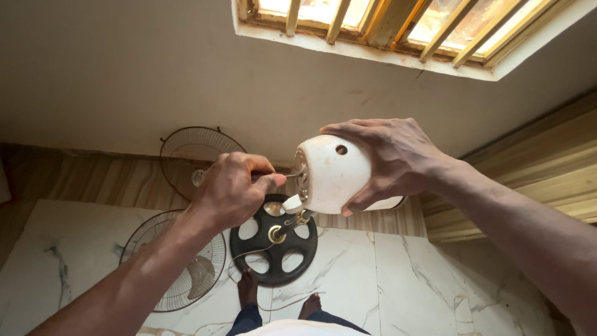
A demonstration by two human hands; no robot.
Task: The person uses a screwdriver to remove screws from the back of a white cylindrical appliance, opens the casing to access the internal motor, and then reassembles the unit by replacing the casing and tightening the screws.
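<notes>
While the person stands over the black round fan base [274, 239] on the marble-look tiled floor [398, 280], the right hand [388, 160] wraps around the cream plastic motor housing [333, 174], fingers spread over its rounded back, holding it up above the stand pole [287, 225]. The left hand [233, 186] is clenched around a screwdriver [283, 177], its thin metal tip poking toward the front of the housing.

That housing looks like a smooth, slightly grubby hard shell, egg-shaped with a small round hole on top. I'd guess it's heavier than it looks since the motor seems to be inside, and glossy plastic like that can slip, so a full palm grip round the widest part, like now, seems the sensible hold. The shell is stiff but could crack if dropped on tile.

Two wire fan guards sit to the left: one [198, 152] leans on the far wall, the other [180, 264] lies nearer with what look like translucent blades in it. Bare feet [247, 287] show near the base. A barred window [398, 25] is up top.
</notes>
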